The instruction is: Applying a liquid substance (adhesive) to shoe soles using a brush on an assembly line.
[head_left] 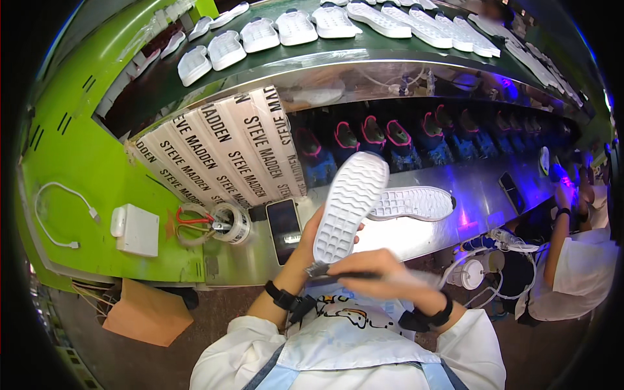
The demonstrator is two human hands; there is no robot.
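Observation:
My left hand (312, 229) holds a white shoe sole (351, 205) upright, its wavy, square-lugged tread in view; the thumb shows at one side and fingertips at the other. In my right hand (377, 270) is a small dark-handled brush (318, 268), its bristles close to the lower end of that sole. I cannot tell if they touch it. The right hand is slightly blurred. Just beyond, a second white sole (422, 203) lies on the metal worktop, its inner grid facing up and one end hidden behind the held sole.
White soles (296, 27) line a green conveyor at the back. Dark shoe uppers with pink edges (374, 130) stand below it. At left are a printed box (221, 146), a phone (284, 224), a tub with scissors (232, 224) and a white charger (136, 229). A co-worker's arm (560, 240) is at right.

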